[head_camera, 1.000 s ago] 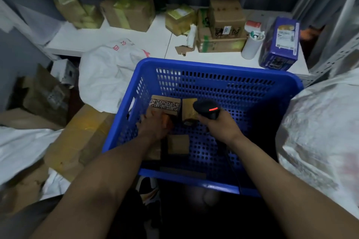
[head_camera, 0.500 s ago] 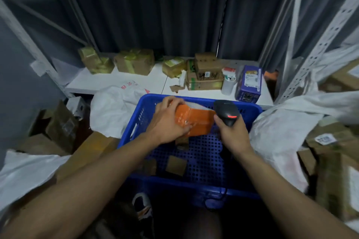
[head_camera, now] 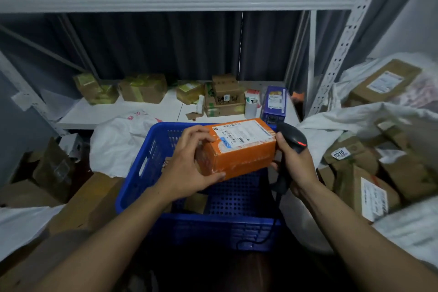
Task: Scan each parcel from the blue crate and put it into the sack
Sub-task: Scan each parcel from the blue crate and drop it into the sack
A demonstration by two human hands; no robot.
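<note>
**A:** Status, quick?

**B:** Mid-scan, imo. Left hand [head_camera: 189,163] is curled round the left end of the orange parcel [head_camera: 239,149], holding it up over the blue crate [head_camera: 144,168], label [head_camera: 241,133] facing up.

**A:** Rt side?

**B:** Right hand [head_camera: 296,166] is clamped on the scanner [head_camera: 292,140] grip. The scanner head sits just beside the parcel's right end w/ its red light on. It's next to the label, not over it, so can't tell if the code's been read.

**A:** What's left in the crate?

**B:** Two small brown parcels [head_camera: 195,202] show on the crate floor, near the left arm. The rest of the floor is partly hidden by the hands & the box, so there could be more.

**A:** And the sack?

**B:** White sack [head_camera: 331,123] just right of the crate, mouth open, w/ several labelled cardboard boxes [head_camera: 369,192] lying in it. So prob a good batch is done already. There's a second white bag [head_camera: 118,144] behind the crate on the left. Can't say for sure which is in use, but my guess is the right one.

**A:** So what remains?

**B:** This one needs a clean read, then goes into the sack. After that come the small ones. Crate looks nearly emptied, so I'd call it late stage.
</note>
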